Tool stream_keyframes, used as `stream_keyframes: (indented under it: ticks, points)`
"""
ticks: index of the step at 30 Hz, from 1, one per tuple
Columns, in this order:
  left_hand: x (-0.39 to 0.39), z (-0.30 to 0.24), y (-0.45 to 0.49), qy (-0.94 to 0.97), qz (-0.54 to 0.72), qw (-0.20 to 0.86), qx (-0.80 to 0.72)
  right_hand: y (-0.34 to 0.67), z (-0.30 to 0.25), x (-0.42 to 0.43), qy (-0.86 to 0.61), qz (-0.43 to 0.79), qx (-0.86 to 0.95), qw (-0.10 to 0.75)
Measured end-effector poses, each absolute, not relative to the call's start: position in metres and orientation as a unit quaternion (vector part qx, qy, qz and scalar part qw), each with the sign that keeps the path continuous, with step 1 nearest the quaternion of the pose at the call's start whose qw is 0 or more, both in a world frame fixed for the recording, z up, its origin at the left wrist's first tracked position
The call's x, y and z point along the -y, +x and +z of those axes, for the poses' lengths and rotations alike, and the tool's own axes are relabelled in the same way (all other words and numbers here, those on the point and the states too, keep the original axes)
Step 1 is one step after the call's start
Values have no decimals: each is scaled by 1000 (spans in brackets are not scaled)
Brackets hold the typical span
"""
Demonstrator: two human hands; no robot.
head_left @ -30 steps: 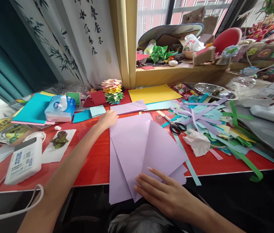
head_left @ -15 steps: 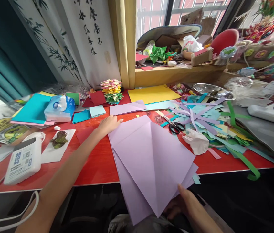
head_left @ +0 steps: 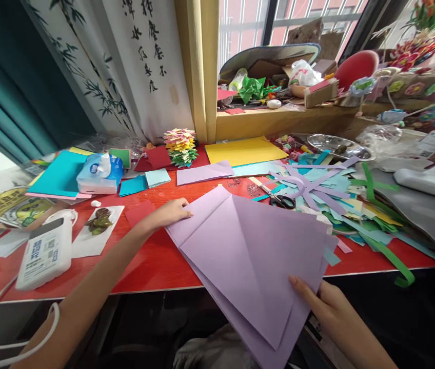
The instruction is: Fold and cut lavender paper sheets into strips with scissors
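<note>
Large sheets of lilac paper (head_left: pixel 248 251), the upper one folded and creased, overhang the near edge of the table. My left hand (head_left: pixel 177 211) grips their far left corner, thumb on top and fingers curled. At the right side my right hand (head_left: pixel 317 297) pinches the sheets, thumb above and the other fingers partly hidden underneath. A small light-blue paper piece (head_left: pixel 332 256) sticks out at their right edge. Beyond the sheets lie black-handled scissors (head_left: pixel 282 201) and a narrow lilac folded strip (head_left: pixel 204 173).
A heap of coloured paper strips (head_left: pixel 317 184) lies right of the sheets, near a metal dish (head_left: pixel 340 146). Along the back are yellow paper (head_left: pixel 246 150) and a folded-paper stack (head_left: pixel 181 146). To the left are a tissue pack (head_left: pixel 100 174) and a white device (head_left: pixel 44 253) with a cable.
The lilac sheets have turned, their near end swinging to the right. My right hand has moved right and slightly up with them, while my left hand has shifted slightly nearer.
</note>
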State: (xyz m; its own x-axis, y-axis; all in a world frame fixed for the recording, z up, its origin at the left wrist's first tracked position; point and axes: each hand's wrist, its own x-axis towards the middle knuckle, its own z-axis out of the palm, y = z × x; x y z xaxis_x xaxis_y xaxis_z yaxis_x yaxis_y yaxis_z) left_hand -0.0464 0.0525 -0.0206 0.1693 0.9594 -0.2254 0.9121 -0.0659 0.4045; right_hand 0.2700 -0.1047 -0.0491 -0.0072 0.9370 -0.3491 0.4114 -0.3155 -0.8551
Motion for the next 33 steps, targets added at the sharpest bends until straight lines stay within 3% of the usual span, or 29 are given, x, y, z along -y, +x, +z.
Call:
stream_keyframes:
  ticks: [4, 8, 13, 33]
  points:
    - [-38, -20, -56, 695, 174, 318, -621, 279, -33, 81, -664, 422, 547, 287]
    - [-30, -14, -59, 614, 360, 396, -580, 280, -14, 39, -647, 328, 583, 366]
    - [-32, -13, -60, 608, 512, 374, -478, 271, -3, -10, -563, 265, 617, 481]
    - [-45, -37, -59, 529, 563, 420, -476, 263, -29, -48, -446, 410, 592, 531]
